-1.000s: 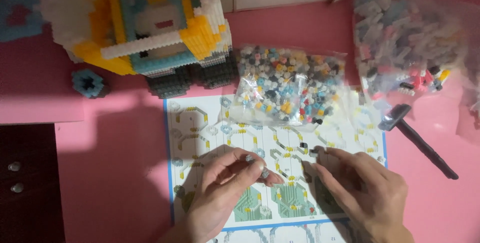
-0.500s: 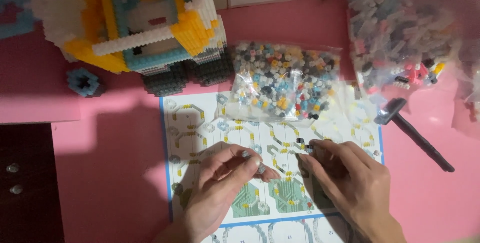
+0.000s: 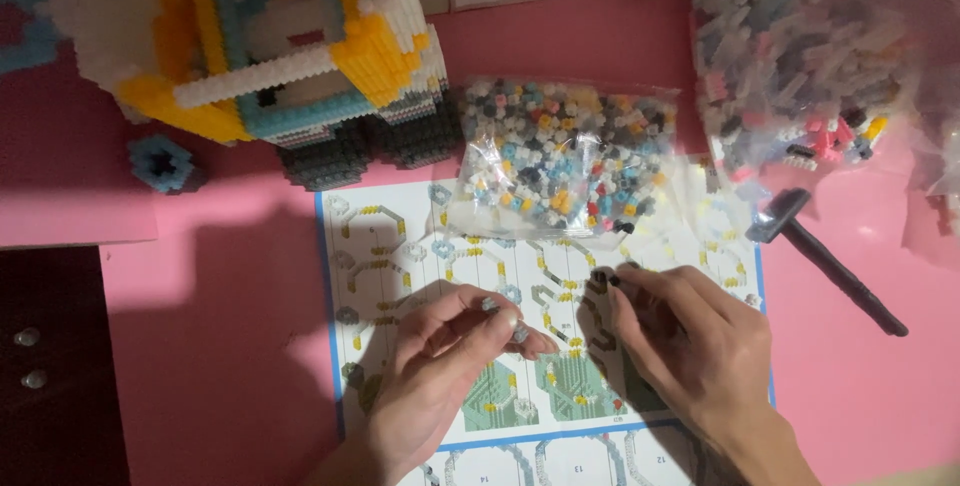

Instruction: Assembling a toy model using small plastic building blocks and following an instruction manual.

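My left hand [image 3: 450, 356] hovers over a printed instruction sheet [image 3: 400, 246] on a pink surface, pinching small pale blue-grey building blocks [image 3: 505, 321] between thumb and fingertips. My right hand [image 3: 690, 346] lies beside it on the sheet, its fingertips pinched on a tiny dark block [image 3: 605, 277]. The two hands are close together, a few centimetres apart.
A clear bag of mixed small blocks [image 3: 565, 156] lies on the sheet's top edge. A second bag of pink, grey and white blocks [image 3: 810, 76] sits at the upper right. A black hammer-like tool [image 3: 825, 256] lies right of the sheet. A large block model [image 3: 260, 46] and a small blue piece [image 3: 160, 163] stand upper left.
The view has shifted slightly. Both hands stay over the sheet, fingers working the small blocks; the right hand's fingertips have edged up to the left.
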